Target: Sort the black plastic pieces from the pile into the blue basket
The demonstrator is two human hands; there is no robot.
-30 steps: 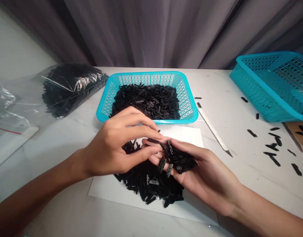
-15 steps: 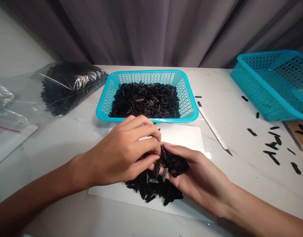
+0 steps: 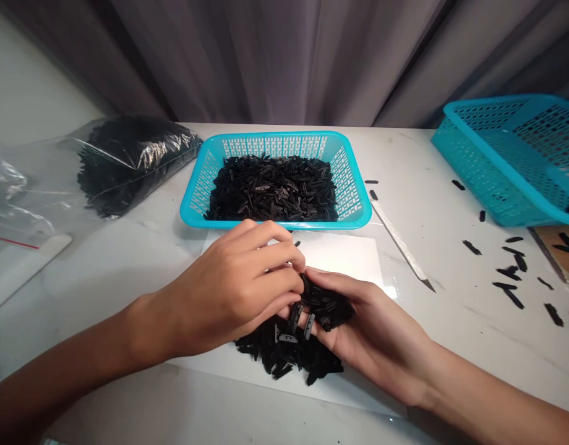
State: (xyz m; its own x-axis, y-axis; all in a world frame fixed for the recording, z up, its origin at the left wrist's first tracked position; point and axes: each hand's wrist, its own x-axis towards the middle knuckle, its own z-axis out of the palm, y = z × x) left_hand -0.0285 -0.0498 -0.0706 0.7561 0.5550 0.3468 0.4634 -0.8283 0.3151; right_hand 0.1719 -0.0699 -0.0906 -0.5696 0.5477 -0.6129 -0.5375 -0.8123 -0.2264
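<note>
My right hand (image 3: 377, 327), palm up, cups a heap of small black pieces (image 3: 328, 306), with a few slotted pieces lying across its fingers. Over its fingertips, my left hand (image 3: 247, 281) is closed with curled fingers touching the heap; what its fingertips pinch is hidden. Below both hands a loose pile of black pieces (image 3: 307, 364) lies on a white sheet (image 3: 349, 253). Just behind stands a blue basket (image 3: 275, 225) holding many similar black pieces.
A clear bag (image 3: 131, 161) full of black pieces lies at the back left. A pointed white tool (image 3: 400, 244) rests right of the basket. Scattered black pieces (image 3: 514, 293) and a second blue basket (image 3: 488, 167) are at the right.
The fingers of my left hand have curled in more and shifted slightly over the heap in my right hand. My right hand has barely moved.
</note>
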